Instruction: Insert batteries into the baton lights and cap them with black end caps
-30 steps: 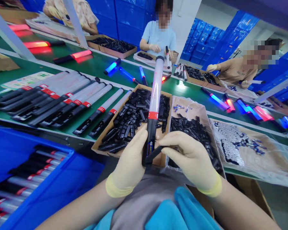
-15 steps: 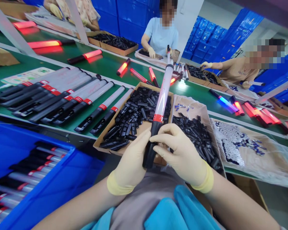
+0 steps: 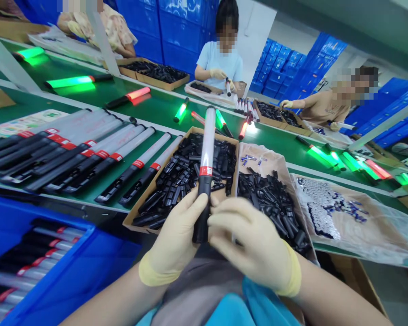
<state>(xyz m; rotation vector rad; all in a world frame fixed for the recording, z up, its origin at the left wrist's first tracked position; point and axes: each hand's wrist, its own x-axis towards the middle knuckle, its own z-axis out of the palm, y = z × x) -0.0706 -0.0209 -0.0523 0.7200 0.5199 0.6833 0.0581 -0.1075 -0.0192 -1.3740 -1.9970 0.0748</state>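
A light baton with a clear tube, a red band and a black handle stands tilted up in front of me, its tube unlit. My left hand, in a cream glove, is wrapped around the handle, thumb lying along its front. Close against the right side of that handle is my gloved right hand, slightly blurred, its fingers curved and apart; whether the fingertips touch the handle I cannot tell. Beyond the baton sits a cardboard tray of small black plastic parts.
Unlit batons lie in a row at left, above a blue bin holding more. Right are a lined tray of black parts and a plastic-lined tray of small silver pieces. Lit batons lie farther back, where several co-workers sit.
The baton has shifted left and stands more upright in my left hand. My right hand's fingers have loosened from the handle. Most lit batons behind have turned from red to green.
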